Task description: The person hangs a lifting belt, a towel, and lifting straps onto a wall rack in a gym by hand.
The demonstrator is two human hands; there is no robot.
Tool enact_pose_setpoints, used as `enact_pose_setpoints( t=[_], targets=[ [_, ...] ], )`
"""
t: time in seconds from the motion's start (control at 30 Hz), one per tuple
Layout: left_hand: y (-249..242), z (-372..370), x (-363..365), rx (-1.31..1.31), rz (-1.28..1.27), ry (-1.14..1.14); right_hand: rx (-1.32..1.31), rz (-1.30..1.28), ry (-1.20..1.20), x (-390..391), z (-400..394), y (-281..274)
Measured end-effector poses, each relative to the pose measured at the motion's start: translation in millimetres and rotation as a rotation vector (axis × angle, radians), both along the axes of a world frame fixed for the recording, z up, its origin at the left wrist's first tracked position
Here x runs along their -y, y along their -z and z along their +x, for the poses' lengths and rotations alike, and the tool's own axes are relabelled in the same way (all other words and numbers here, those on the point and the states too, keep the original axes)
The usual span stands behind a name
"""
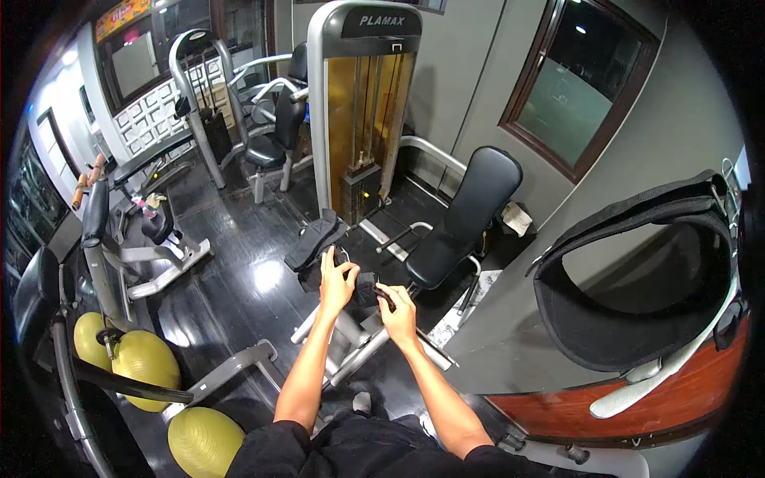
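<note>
A black padded strap is held out in front of me, its wide end beyond my left hand and another dark part between my two hands. My left hand is closed on it, thumb and fingers pinching near a small metal ring. Lower and to the right, my right hand grips a narrow dark piece that seems to belong to the same strap. The fingers partly cover where the pieces meet. Just beyond both hands stands a machine seat with a black backrest.
A cable weight tower rises ahead. Yellow exercise balls lie at left beside metal frames. A large black belt hangs on the right wall. Another seated machine stands at the back left, on the dark floor.
</note>
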State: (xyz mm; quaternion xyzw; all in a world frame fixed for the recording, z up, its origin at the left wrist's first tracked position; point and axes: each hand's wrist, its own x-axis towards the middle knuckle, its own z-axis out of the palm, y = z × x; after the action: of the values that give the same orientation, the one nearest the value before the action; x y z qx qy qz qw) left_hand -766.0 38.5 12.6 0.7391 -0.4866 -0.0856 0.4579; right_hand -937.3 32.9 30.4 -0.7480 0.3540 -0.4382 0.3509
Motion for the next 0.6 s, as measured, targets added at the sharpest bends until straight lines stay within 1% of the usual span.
enact_pose_setpoints(
  t=[0.17, 0.23, 0.27, 0.3, 0.33, 0.37, 0.43, 0.47, 0.5, 0.57, 0.6],
  targets=[
    [8, 5, 0, -0.012, 0.017, 0.062, 0.0, 0.028, 0.108, 5, 3, -1],
    [8, 6, -2, -0.029, 0.017, 0.091, 0.078, 0.107, 0.125, 8, 1, 1],
    [8, 7, -3, -0.029, 0.017, 0.09, 0.093, 0.07, 0.159, 10, -1, 2],
    [8, 7, -3, 0.011, 0.024, 0.085, 0.109, 0.032, 0.194, 12, -3, 2],
    [8, 7, -3, 0.051, 0.03, 0.08, 0.145, 0.053, 0.21, 13, -4, 3],
    [8, 7, -4, 0.05, 0.03, 0.082, 0.15, 0.02, 0.233, 13, -7, 4],
    [2, 5, -7, 0.19, 0.092, 0.025, 0.17, 0.028, 0.248, 14, -14, 5],
    [-1, 4, -7, 0.189, 0.091, 0.026, 0.222, 0.159, 0.239, 15, -17, 12],
    [-1, 4, -8, 0.219, 0.092, 0.005, 0.221, 0.157, 0.242, 16, -20, 18],
    [1, 4, -8, 0.288, 0.076, -0.025, 0.376, 0.269, 0.255, 19, -28, 30],
    [-2, 5, -8, 0.298, 0.08, -0.023, 0.55, 0.564, 0.205, 11, -33, 13]
  ],
)
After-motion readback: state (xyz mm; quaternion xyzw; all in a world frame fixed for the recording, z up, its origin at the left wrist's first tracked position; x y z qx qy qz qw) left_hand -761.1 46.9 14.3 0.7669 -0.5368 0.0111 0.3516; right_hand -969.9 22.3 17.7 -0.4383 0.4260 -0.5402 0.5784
